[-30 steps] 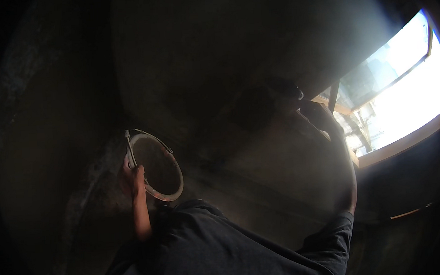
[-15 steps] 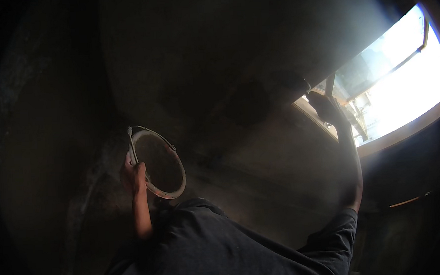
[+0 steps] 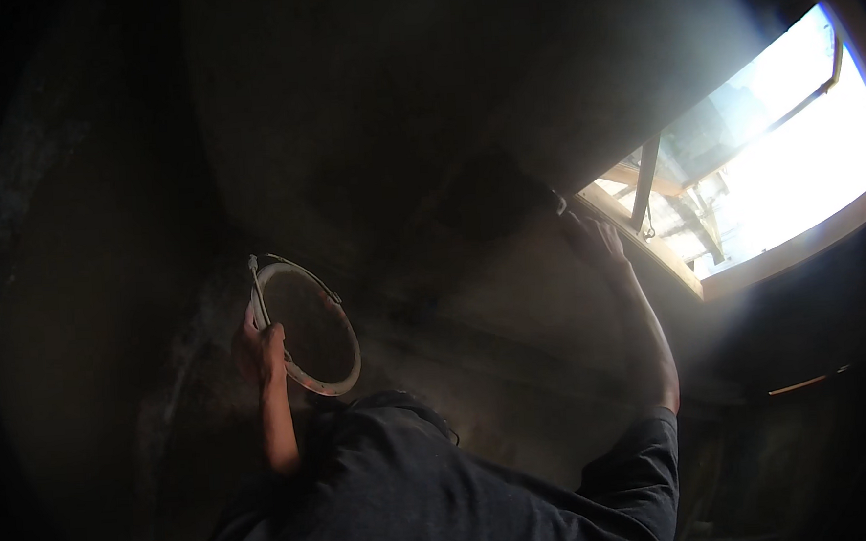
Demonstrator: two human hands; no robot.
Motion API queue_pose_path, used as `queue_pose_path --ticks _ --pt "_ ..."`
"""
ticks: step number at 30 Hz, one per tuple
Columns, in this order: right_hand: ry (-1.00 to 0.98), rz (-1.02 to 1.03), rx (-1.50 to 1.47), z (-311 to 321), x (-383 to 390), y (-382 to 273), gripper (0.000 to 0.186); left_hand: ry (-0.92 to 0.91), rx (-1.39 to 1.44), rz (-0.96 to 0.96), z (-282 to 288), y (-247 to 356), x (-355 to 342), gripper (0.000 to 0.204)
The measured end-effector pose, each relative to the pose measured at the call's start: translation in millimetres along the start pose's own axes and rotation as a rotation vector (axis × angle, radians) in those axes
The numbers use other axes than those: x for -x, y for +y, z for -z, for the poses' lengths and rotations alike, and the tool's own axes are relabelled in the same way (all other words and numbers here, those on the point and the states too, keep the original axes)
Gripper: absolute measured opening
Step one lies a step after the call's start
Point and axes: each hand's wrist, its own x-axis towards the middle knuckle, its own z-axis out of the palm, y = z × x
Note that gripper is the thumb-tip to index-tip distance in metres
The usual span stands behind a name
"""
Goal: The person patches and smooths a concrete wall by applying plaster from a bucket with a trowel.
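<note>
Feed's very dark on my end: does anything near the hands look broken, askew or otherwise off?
Nothing stands out. The left hand grips a round ring-shaped hoop by its rim; it looks whole. The right hand reaches up to the edge of the bright opening. Most of the dark surroundings are too dim to judge.

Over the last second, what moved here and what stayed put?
The right hand reached further up toward the wooden frame of the bright opening. The left hand kept its grip on the round sieve, held in much the same place and tilt.
</note>
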Motion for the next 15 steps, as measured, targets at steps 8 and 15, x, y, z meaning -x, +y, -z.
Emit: queue_pose_path --ticks 8,15 --pt "0.089 -0.101 -0.046 66 122 -6 0.017 0.019 0.009 0.016 -1 -6 -2 0.065" --pt "0.293 -0.077 -0.155 125 16 13 0.018 0.007 0.009 -0.009 5 0 1 0.063"
